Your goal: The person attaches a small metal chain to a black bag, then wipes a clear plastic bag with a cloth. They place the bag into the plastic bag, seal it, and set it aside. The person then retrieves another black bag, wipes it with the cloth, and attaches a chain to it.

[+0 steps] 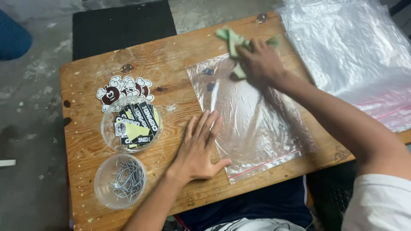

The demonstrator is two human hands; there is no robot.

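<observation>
While the right hand [260,63] grips a green cloth [233,40] at the clear zip bag's [252,124] far end, the left hand [199,147] lies flat, fingers spread, touching the bag's near-left edge on the wooden table [171,64].

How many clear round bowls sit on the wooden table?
2: the bowl of stickers beside the left hand, and the bowl of small chains nearer the person.

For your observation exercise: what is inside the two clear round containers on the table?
Upper container: black and yellow stickers, stacked, lower ones hidden. Lower container: small metal ball chains.
</observation>
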